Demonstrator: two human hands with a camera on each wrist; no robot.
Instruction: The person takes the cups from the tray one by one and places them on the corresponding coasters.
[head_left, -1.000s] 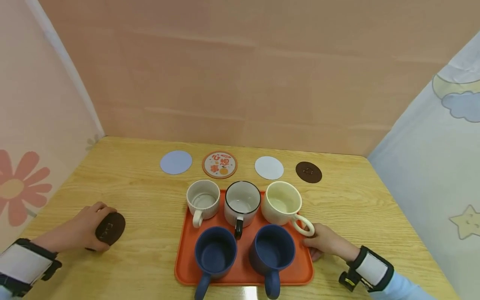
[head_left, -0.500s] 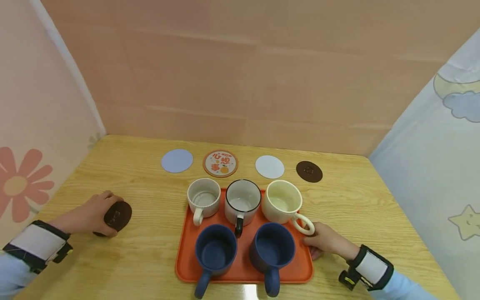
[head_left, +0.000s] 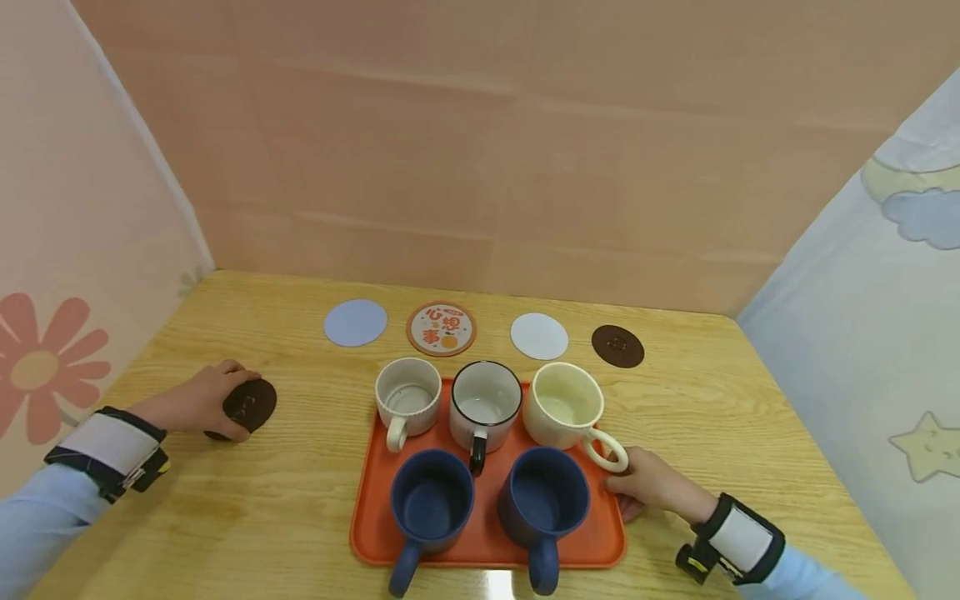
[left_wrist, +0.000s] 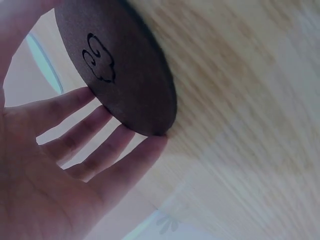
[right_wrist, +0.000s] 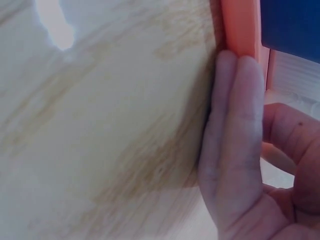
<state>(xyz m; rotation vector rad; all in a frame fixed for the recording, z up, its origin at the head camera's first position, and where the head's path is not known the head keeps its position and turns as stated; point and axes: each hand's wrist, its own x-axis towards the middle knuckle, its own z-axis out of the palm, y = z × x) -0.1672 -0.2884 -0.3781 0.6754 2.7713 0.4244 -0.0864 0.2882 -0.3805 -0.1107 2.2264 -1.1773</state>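
Note:
My left hand (head_left: pixel 206 402) holds a dark brown round coaster (head_left: pixel 251 406) by its edge, over the left side of the table. In the left wrist view the coaster (left_wrist: pixel 117 65) is tilted and shows a cloud-shaped cutout, with the fingertips along its rim. At the right edge of the orange tray (head_left: pixel 487 557), my right hand (head_left: pixel 656 483) grips the rim. The right wrist view has the fingers against the tray's outer wall (right_wrist: pixel 242 30) and the thumb on the inner side. The cream mug (head_left: pixel 564 407) has its handle just above this hand.
Also on the tray stand a ribbed white mug (head_left: pixel 407 398), a black-rimmed white mug (head_left: pixel 485 408) and two navy mugs (head_left: pixel 431 504). Behind it lie a lilac coaster (head_left: pixel 356 322), a printed coaster (head_left: pixel 441 329), a white coaster (head_left: pixel 539 336) and another brown coaster (head_left: pixel 618 346).
My left hand has moved right and toward the back of the table with the brown coaster. The right hand and the tray have stayed in place.

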